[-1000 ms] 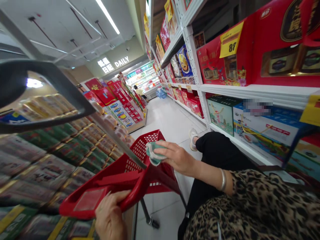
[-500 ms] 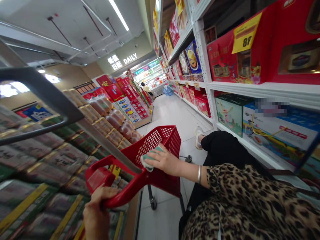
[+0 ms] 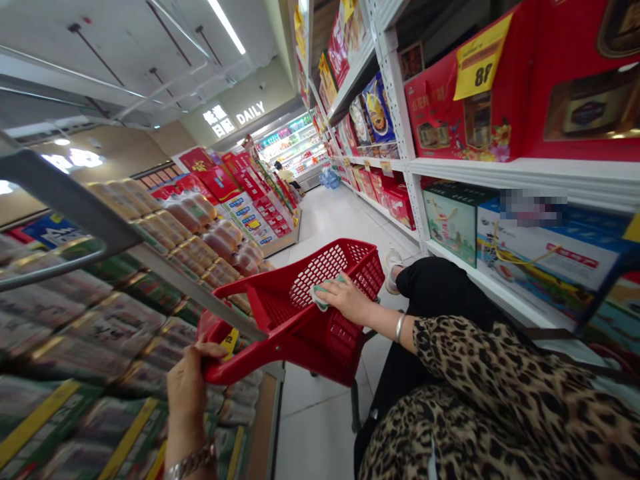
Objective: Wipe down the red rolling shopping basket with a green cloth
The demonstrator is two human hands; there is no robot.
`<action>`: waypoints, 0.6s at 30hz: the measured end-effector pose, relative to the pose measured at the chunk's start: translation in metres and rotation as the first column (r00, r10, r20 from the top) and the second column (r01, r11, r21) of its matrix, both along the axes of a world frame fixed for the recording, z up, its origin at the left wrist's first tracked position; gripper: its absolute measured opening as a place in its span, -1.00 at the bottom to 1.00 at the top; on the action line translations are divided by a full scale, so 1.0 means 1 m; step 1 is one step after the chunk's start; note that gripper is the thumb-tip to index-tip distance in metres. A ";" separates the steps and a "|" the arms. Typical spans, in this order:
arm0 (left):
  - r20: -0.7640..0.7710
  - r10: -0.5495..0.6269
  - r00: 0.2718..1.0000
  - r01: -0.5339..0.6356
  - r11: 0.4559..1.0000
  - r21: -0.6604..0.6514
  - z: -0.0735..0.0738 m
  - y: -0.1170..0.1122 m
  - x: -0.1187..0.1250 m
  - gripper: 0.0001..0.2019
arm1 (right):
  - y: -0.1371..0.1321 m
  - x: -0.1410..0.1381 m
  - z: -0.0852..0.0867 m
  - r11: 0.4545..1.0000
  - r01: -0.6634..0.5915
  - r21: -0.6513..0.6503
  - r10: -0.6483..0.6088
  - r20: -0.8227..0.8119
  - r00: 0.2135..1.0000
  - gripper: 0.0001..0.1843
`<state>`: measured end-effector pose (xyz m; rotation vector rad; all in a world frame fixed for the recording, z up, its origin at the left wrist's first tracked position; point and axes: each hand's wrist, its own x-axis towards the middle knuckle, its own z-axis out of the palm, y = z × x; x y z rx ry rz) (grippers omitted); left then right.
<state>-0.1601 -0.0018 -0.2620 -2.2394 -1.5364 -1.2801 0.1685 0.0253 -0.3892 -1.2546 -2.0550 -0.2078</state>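
A red plastic wheeled shopping basket (image 3: 320,277) with mesh walls sits low in front of me, tilted. My left hand (image 3: 190,387) grips its red front end. My right hand (image 3: 347,298) presses a green and white cloth (image 3: 321,298) against the upper edge of the basket's mesh wall. A long grey metal pull handle (image 3: 75,200) reaches from the basket toward the upper left. The wheels are hidden beneath the basket.
White shelves with red gift boxes (image 3: 465,113) line the right. Stacked packaged goods (image 3: 85,320) fill the left. My black-trousered leg (image 3: 440,313) lies beside the basket. A person (image 3: 284,175) stands far down the tiled aisle (image 3: 325,227).
The basket has swung round, showing more of its inside, and its front end has risen in view with my left hand. My right hand and the cloth have moved along the basket's upper edge.
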 end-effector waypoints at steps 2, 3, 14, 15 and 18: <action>0.068 0.072 0.995 -0.070 0.997 -0.043 -0.002 0.000 0.005 -0.37 | -0.001 -0.001 0.001 1.000 0.018 -0.007 -0.018 0.005 1.000 -0.58; 0.080 0.120 0.990 -0.117 0.992 -0.043 -0.004 -0.001 0.009 -0.43 | -0.002 -0.001 0.001 1.000 0.024 -0.010 -0.023 0.003 1.000 -0.57; -0.313 0.399 0.862 -0.360 0.916 0.176 -0.020 0.021 0.079 -0.51 | -0.008 -0.001 -0.001 0.994 0.106 -0.007 -0.106 -0.028 0.994 -0.56; -0.278 0.390 0.878 -0.351 0.919 0.181 -0.021 0.024 0.078 -0.52 | -0.008 0.000 -0.002 0.992 0.128 -0.010 -0.128 -0.018 0.992 -0.56; -0.104 0.291 0.951 -0.273 0.949 0.160 -0.030 0.037 0.065 -0.54 | -0.005 0.009 -0.007 0.980 0.197 -0.020 -0.197 0.015 0.980 -0.57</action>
